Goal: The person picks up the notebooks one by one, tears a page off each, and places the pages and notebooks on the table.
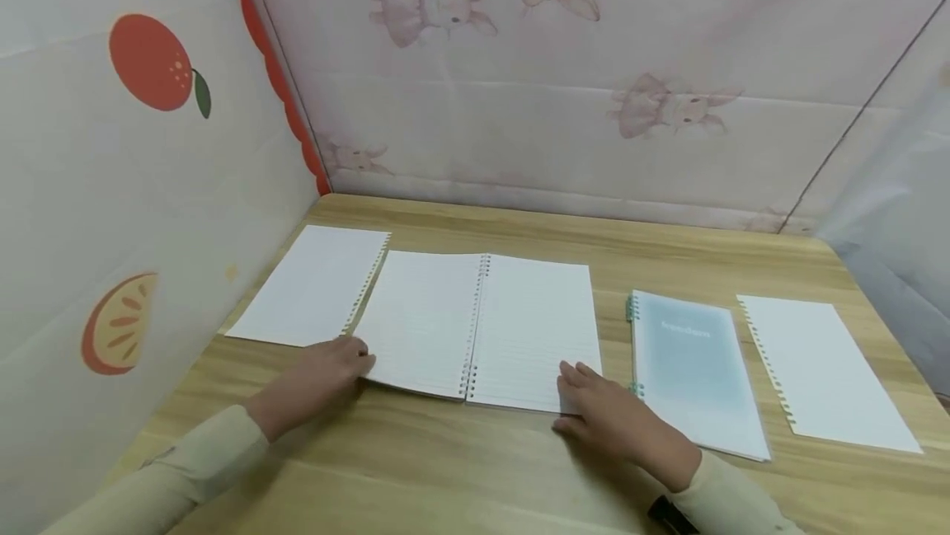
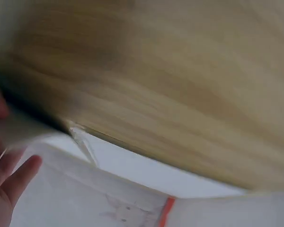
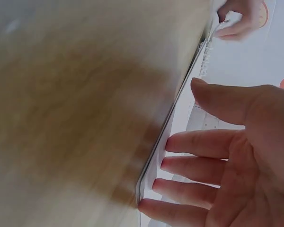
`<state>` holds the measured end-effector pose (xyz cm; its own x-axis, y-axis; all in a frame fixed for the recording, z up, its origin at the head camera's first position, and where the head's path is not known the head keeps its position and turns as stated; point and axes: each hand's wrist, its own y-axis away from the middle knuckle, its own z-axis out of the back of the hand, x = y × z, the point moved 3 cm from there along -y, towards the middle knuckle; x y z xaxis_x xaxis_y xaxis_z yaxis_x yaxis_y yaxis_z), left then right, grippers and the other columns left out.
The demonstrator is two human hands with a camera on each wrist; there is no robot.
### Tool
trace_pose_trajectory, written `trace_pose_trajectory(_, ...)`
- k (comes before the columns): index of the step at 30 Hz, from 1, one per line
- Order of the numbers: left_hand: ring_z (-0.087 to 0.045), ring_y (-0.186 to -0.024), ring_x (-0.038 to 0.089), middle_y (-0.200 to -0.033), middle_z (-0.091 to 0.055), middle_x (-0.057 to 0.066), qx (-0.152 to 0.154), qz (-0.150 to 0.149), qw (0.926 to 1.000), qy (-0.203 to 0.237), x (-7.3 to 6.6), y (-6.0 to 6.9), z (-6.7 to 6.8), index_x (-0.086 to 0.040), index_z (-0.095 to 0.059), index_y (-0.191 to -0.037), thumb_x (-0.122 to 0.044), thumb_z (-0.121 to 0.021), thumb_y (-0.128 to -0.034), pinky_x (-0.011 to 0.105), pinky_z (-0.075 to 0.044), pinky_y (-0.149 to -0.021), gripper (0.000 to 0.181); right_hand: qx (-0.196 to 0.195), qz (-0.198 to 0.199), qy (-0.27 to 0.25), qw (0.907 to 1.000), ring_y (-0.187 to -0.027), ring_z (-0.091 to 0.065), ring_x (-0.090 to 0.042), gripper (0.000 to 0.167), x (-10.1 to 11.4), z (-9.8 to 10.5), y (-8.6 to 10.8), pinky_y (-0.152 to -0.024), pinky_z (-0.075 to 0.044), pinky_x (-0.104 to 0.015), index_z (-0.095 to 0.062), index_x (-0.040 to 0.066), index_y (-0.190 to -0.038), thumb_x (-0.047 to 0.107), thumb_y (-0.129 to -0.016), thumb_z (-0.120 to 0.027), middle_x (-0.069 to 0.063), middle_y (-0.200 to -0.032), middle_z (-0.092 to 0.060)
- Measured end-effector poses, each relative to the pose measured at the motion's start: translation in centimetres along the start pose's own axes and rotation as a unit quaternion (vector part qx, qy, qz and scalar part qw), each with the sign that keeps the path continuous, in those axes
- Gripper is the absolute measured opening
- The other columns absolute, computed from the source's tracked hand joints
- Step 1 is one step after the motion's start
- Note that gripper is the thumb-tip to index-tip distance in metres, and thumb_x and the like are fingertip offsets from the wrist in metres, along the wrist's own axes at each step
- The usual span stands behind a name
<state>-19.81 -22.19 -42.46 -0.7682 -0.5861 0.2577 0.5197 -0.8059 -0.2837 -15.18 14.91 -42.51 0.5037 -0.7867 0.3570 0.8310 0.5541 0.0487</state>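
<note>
An open spiral notebook (image 1: 534, 329) with lined white pages lies at the middle of the wooden table. At its lower left corner is my left hand (image 1: 322, 374). The left wrist view shows that hand (image 2: 12, 182) pinching the blurred corner between thumb and fingers; the right wrist view shows the corner slightly lifted. Over the lower right corner lies my right hand (image 1: 616, 415), its fingertips touching the page. Seen close in the right wrist view, that hand (image 3: 246, 151) has nearly straight, spread fingers and grips nothing.
Left of the notebook lies a loose white sheet (image 1: 312, 283) with a torn perforated edge. To the right are a closed notebook (image 1: 690, 354) with a blue-white cover and green rings, then another torn sheet (image 1: 831, 370). Patterned cloth walls (image 1: 475, 131) border the table (image 1: 416, 469).
</note>
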Motion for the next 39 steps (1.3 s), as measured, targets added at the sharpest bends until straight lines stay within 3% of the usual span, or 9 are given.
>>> trace_pose_trajectory(3, -0.057, -0.103, 0.03, -0.105, -0.059, 0.012, -0.093, 0.082, 0.986, 0.111, 0.8, -0.3, 0.5, -0.008, -0.069, -0.092, 0.005, -0.076, -0.069, 0.036, -0.055, -0.068, 0.027, 0.002, -0.001, 0.0, 1.0, -0.128, -0.04, -0.049, 0.054, -0.1, 0.0, 0.1, -0.102, -0.037, -0.057, -0.055, -0.013, -0.126, 0.027, -0.091, -0.065, -0.031, -0.139, -0.044)
trace_pose_trajectory(6, -0.047, -0.118, 0.042, -0.126, -0.048, 0.022, -0.13, 0.189, 0.9478, 0.222, 1.0, -0.8, 0.9, -0.007, -0.063, -0.104, 0.003, -0.074, -0.0726, 0.05, -0.052, -0.08, 0.035, 0.004, -0.01, -0.006, 0.9999, -0.13, -0.038, -0.049, 0.055, -0.1, -0.1, 0.2, -0.103, -0.036, -0.057, -0.054, -0.013, -0.127, 0.027, -0.091, -0.065, -0.03, -0.14, -0.043)
trace_pose_trajectory(8, -0.043, -0.124, 0.044, -0.14, -0.036, 0.024, -0.12, 0.274, 0.8885, 0.348, 0.9, -1.1, 0.8, -0.005, -0.051, -0.126, 0.001, -0.071, -0.0793, 0.05, -0.048, -0.092, 0.052, 0.006, -0.016, -0.009, 0.9998, -0.131, -0.037, -0.048, 0.056, -0.1, -0.2, 0.3, -0.103, -0.035, -0.057, -0.053, -0.013, -0.127, 0.028, -0.091, -0.065, -0.03, -0.141, -0.042)
trace_pose_trajectory(13, -0.045, -0.124, 0.029, -0.157, -0.012, 0.018, -0.127, 0.431, 0.6671, 0.594, -0.2, -0.7, 0.6, -0.014, 0.012, -0.153, 0.002, -0.052, -0.0911, 0.012, -0.046, -0.083, 0.09, 0.013, -0.016, -0.008, 0.9998, -0.132, -0.037, -0.048, 0.058, 0.0, -0.3, 0.3, -0.103, -0.035, -0.056, -0.051, -0.013, -0.129, 0.029, -0.091, -0.065, -0.029, -0.142, -0.041)
trace_pose_trajectory(14, -0.041, -0.127, 0.028, -0.158, -0.01, 0.017, -0.139, 0.441, 0.6405, 0.613, -0.5, -0.7, 0.7, -0.015, 0.017, -0.152, 0.003, -0.05, -0.0913, 0.009, -0.044, -0.08, 0.092, 0.014, -0.014, -0.006, 0.9998, -0.132, -0.037, -0.047, 0.058, 0.0, -0.4, 0.2, -0.103, -0.036, -0.056, -0.051, -0.013, -0.129, 0.029, -0.091, -0.065, -0.029, -0.142, -0.041)
trace_pose_trajectory(16, -0.034, -0.134, 0.028, -0.159, -0.009, 0.015, -0.167, 0.447, 0.6183, 0.625, -1.2, -0.7, 0.9, -0.014, 0.019, -0.151, 0.001, -0.051, -0.0922, 0.007, -0.042, -0.083, 0.093, 0.017, -0.014, -0.006, 0.9997, -0.133, -0.036, -0.047, 0.059, 0.0, -0.4, 0.2, -0.103, -0.035, -0.056, -0.051, -0.012, -0.13, 0.03, -0.091, -0.065, -0.029, -0.143, -0.041)
trace_pose_trajectory(20, -0.01, -0.145, 0.034, -0.161, -0.007, 0.01, -0.235, 0.399, 0.6234, 0.63, -2.6, -2.0, 0.8, -0.013, 0.011, -0.153, 0.004, -0.059, -0.0902, 0.012, -0.035, -0.101, 0.095, 0.017, -0.015, -0.003, 0.9997, -0.133, -0.036, -0.046, 0.059, -0.2, -0.4, 0.3, -0.104, -0.035, -0.056, -0.051, -0.011, -0.131, 0.03, -0.091, -0.065, -0.028, -0.144, -0.04)
trace_pose_trajectory(29, -0.02, -0.144, 0.026, -0.161, -0.005, 0.007, -0.303, 0.226, 0.7199, 0.582, -5.5, -5.8, 1.9, -0.018, 0.0, -0.155, 0.024, -0.052, -0.0803, 0.024, -0.035, -0.106, 0.1, 0.004, 0.01, 0.006, 0.9999, -0.13, -0.041, -0.046, 0.056, -0.3, 0.1, 0.5, -0.1, -0.038, -0.056, -0.054, -0.01, -0.129, 0.028, -0.09, -0.067, -0.027, -0.14, -0.045)
trace_pose_trajectory(39, -0.026, -0.14, 0.037, -0.159, -0.009, 0.017, -0.262, 0.157, 0.8103, 0.5, -7.8, -9.3, 2.9, 0.0, -0.009, -0.153, 0.02, -0.061, -0.0755, 0.043, -0.05, -0.087, 0.095, 0.019, 0.033, -0.014, 0.9992, -0.129, -0.043, -0.043, 0.035, -1.1, 0.5, 0.2, -0.102, -0.037, -0.055, -0.059, -0.005, -0.12, 0.021, -0.096, -0.057, -0.025, -0.137, -0.049)
